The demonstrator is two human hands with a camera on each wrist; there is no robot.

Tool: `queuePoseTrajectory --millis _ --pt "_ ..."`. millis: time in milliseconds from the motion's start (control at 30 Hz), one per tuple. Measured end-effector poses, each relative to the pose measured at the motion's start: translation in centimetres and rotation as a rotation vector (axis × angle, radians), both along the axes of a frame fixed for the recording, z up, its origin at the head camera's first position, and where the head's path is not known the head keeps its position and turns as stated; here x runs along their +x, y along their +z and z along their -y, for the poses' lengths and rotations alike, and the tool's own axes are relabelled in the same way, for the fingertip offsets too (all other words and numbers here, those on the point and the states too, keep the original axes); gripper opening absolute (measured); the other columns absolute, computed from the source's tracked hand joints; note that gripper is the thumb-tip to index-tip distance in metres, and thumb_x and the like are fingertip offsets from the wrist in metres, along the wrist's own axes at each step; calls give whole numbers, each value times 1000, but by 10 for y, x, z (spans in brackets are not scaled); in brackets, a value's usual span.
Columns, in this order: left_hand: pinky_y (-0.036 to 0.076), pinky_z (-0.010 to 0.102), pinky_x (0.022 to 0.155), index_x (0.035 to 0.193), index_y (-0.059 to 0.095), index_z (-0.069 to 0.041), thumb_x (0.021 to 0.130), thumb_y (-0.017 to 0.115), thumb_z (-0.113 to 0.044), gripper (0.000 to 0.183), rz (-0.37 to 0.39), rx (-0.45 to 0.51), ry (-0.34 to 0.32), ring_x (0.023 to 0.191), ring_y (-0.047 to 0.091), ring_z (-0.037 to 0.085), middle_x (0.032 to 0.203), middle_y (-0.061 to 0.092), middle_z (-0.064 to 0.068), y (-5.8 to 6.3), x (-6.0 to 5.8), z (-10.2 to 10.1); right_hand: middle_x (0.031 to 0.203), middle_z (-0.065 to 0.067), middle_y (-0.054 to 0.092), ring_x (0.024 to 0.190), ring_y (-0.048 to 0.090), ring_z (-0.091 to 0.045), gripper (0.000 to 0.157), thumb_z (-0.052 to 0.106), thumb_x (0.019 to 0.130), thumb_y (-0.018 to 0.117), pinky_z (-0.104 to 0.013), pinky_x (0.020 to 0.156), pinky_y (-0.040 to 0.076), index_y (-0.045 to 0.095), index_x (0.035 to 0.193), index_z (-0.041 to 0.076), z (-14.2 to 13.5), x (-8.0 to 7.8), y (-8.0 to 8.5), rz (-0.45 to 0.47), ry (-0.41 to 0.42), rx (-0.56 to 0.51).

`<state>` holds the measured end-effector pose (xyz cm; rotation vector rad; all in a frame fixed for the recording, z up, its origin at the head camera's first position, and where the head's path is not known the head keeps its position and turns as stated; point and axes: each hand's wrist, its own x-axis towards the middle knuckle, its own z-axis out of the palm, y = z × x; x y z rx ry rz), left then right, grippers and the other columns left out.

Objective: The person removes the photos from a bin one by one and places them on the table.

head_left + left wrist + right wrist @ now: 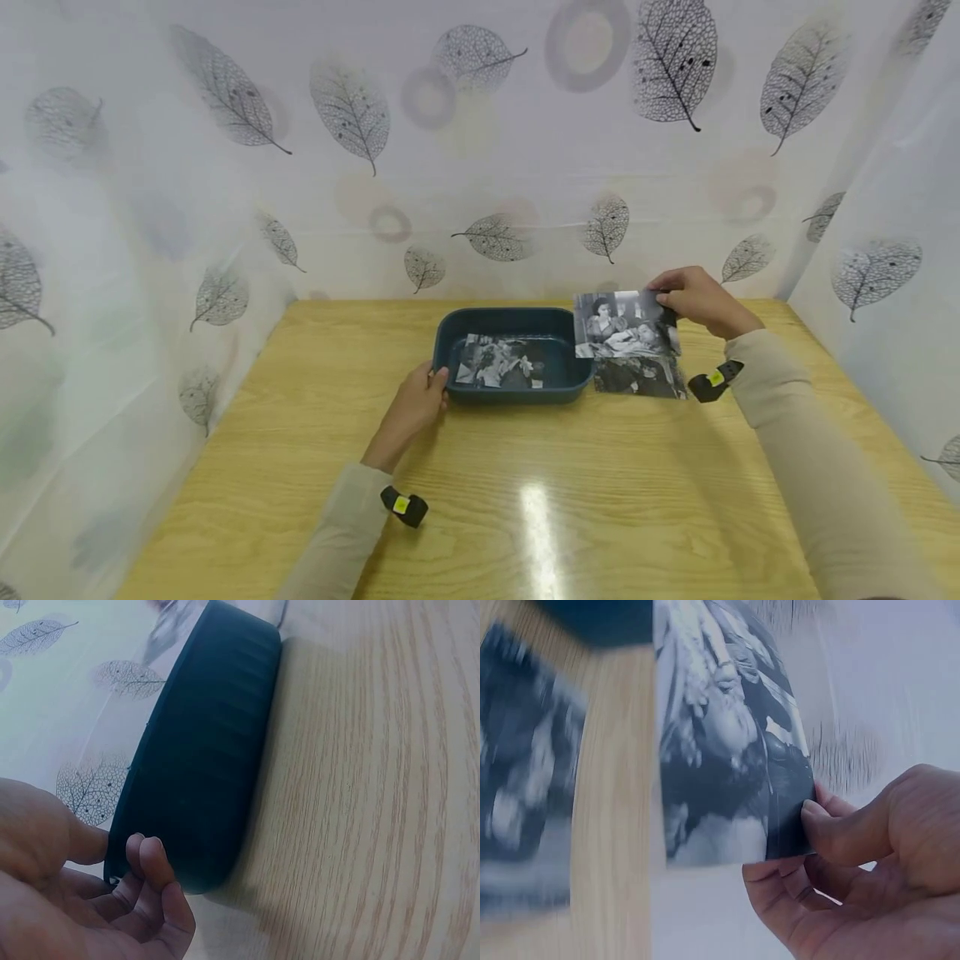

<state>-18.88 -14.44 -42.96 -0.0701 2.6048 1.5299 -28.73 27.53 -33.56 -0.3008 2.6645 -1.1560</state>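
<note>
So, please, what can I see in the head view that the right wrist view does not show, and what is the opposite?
Only the head view: the left hand gripping the left end of the tray, and the inner photo lying inside it.

Only the right wrist view: the palm side of the right hand.

Both: that hand pinching the held photo, another photo on the table, and at least part of the tray.

A yellow wood table is under the left fingers and the right fingers, and a white shine sits on it, between them but nearer the front. Behind all the fingers is a pale sheet with gray leaves and soft rings. More leafy sheet stands well out to each side of them.
</note>
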Motion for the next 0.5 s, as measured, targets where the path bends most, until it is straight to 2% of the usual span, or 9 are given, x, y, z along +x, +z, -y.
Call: queuePoseTrajectory --millis 100,167,500 --pt "45 29 63 123 56 2 111 42 -22 30 0 -2 -1 72 59 19 85 61 12 0 0 0 141 -37 41 120 50 -45 36 2 106 40 -43 86 51 49 137 -14 -26 5 0 17 -26 59" --pt "45 29 64 124 55 2 111 42 -22 31 0 0 -4 73 59 19 85 61 11 0 0 1 142 -39 39 123 48 -48 37 3 106 39 -47 89 51 48 137 -15 -44 8 -2 28 -41 92" --pt "44 29 63 131 53 3 111 42 -23 34 1 2 -8 74 60 20 86 62 12 -2 0 1 135 -43 40 111 57 -44 40 2 103 34 -43 81 55 47 134 -20 -111 20 -27 89 -110 162"
